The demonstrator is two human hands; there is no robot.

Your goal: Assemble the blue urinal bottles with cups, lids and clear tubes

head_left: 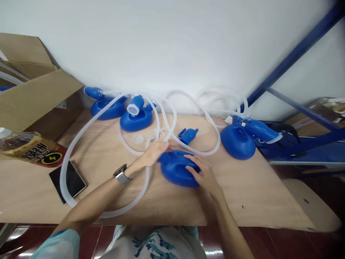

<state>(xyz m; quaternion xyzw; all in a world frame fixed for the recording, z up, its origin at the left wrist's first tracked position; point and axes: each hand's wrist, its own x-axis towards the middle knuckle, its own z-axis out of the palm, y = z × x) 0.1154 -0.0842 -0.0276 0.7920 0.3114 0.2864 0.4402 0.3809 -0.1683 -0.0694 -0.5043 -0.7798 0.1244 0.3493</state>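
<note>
A blue plastic urinal bottle (175, 172) lies on its side on the table in front of me. My right hand (202, 171) grips its right end, thumb and fingers curved over the handle area. At the bottle's neck end, my left hand (155, 153) is held with fingers stretched out flat; the fingertips are smeared by motion and partly cover the neck. Just behind the bottle lies a loose blue spout piece (188, 136). A clear hose (147, 181) loops beneath my left forearm. Close to my left hand are a round white cap (139, 139) and a small pale fitting (159, 131).
More blue urinal bottles with hoses stand at the back left (136, 120) and right (238, 144). On the left are an open cardboard box (40, 93), a drink bottle (35, 149) lying tilted, and a phone (67, 181). A blue metal frame (293, 61) rises at right.
</note>
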